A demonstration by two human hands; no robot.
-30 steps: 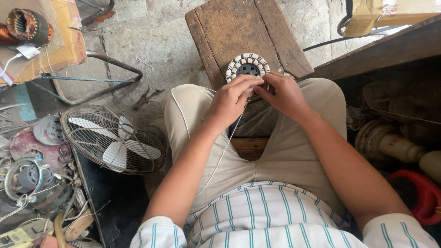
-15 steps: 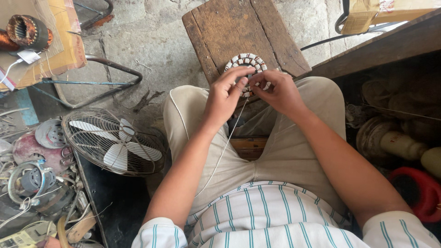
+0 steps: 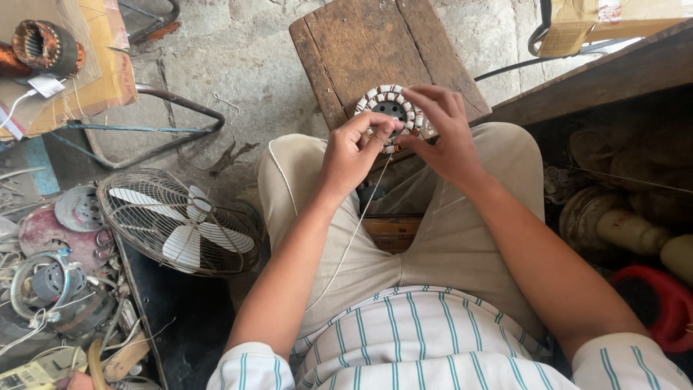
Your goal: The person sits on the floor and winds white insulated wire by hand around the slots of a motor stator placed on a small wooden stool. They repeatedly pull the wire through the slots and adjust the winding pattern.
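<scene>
Round motor stator with white-and-copper wound coils around a dark centre hole (image 3: 390, 110), held above the knees, over the near edge of a worn brown wooden stool (image 3: 375, 50). Looks touching or just over the stool edge; cannot tell which.

Left hand (image 3: 354, 153): thumb and forefinger pinched together on a thin pale cord (image 3: 351, 238) at the stator's lower rim. Cord running down slack across the beige trousers (image 3: 447, 238) toward the lap; far end hidden against the white-and-teal striped shirt (image 3: 404, 339).

Right hand (image 3: 444, 133): fingers spread and curled over the stator's right rim, clamped on it, steadying.

Progress, as judgement: coils all in place around the ring, so winding seemingly done; lacing or tying with the cord under way at the bottom rim. Share of the ring already tied not readable at this size.

Hidden or unclear: lower right part of stator behind the right fingers; any knot or needle at the pinch too small to see.

Around: grey round wire-caged fan with white blades (image 3: 177, 220) on the floor to the left, motor parts and wire scraps beyond it, second copper-wound stator on cardboard (image 3: 43, 45) top left, red ring-shaped part (image 3: 660, 307) at right, partly cut off.
</scene>
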